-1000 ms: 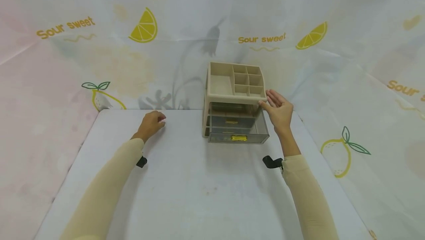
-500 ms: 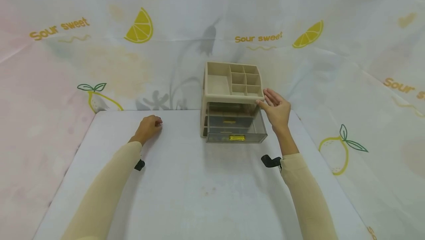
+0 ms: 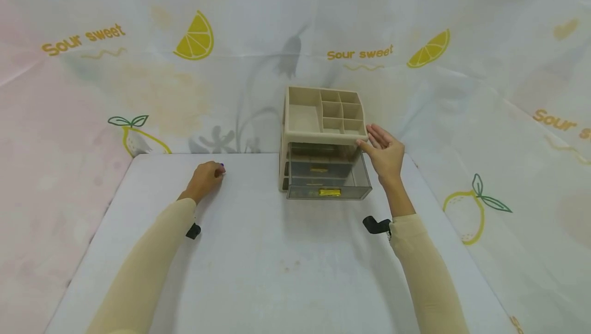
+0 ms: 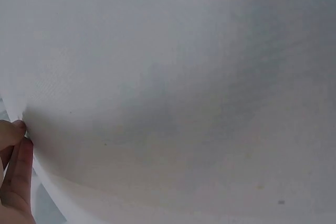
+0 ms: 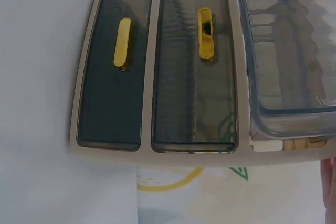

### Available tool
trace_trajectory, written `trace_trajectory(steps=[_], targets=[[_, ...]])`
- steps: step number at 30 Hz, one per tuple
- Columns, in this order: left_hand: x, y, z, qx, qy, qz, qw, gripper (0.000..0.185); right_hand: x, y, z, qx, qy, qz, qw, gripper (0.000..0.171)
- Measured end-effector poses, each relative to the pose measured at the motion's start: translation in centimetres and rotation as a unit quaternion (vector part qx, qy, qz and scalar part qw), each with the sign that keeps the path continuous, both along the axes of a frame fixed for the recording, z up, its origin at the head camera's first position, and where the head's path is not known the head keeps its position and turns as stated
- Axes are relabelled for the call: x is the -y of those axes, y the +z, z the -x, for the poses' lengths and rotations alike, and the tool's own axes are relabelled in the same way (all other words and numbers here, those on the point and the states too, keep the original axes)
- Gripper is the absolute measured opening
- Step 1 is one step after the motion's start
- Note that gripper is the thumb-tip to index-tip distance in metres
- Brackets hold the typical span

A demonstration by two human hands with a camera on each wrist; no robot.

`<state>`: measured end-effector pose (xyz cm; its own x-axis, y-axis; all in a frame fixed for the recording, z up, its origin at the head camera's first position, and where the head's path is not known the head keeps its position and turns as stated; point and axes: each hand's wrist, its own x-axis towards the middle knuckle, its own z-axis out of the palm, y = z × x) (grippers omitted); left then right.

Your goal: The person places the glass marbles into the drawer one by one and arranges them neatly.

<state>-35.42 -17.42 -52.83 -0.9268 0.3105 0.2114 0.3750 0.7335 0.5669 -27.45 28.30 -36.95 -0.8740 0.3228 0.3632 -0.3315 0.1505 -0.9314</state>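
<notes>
A beige desktop drawer organizer [image 3: 304,138] stands at the back of the table, its smoky clear top drawer [image 3: 330,192] pulled out by its gold handle side. My right hand [image 3: 388,157] holds the organizer's upper right front corner, thumb at the front edge and fingers along the side. Off to the left, my left hand [image 3: 204,181] is low at the table's back edge, fingertips together. A small purple thing [image 3: 222,164] peeks out at those fingertips; most of it is hidden. In the left wrist view, thumb and fingers [image 4: 20,166] meet at the far left.
Two lower drawers with gold handles [image 5: 123,43] are closed in the right wrist view. The organizer's top has several divided compartments [image 3: 342,111]. Behind the white table [image 3: 277,282] hangs a lemon-print cloth [image 3: 249,21].
My left fingers have drawn together, and a bit of purple now shows at their tips. My right hand keeps its place on the organizer; the drawer stays pulled out.
</notes>
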Motion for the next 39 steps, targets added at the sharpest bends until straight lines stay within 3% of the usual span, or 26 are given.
trace_trajectory(steps=[8, 22, 29, 39], targets=[[0.3, -0.4, -0.5, -0.028, 0.009, -0.045, 0.9986, 0.017, 0.0, 0.0, 0.0, -0.002, 0.0, 0.005, 1.0, 0.059], [-0.4, -1.1, -0.6, -0.01, 0.0, -0.11, 0.9939, 0.017, 0.2, 0.1, -0.2, -0.003, -0.005, -0.005, 1.0, 0.059], [-0.3, -0.6, -1.3, -0.01, 0.012, -0.106, 0.9943, 0.016, 0.4, 0.1, -0.1, -0.013, -0.011, 0.0, 1.0, 0.061], [0.3, -0.6, -1.7, -0.008, 0.027, -0.102, 0.9944, 0.015, 0.8, 0.0, -0.1, -0.072, 0.001, 0.028, 0.997, 0.061]])
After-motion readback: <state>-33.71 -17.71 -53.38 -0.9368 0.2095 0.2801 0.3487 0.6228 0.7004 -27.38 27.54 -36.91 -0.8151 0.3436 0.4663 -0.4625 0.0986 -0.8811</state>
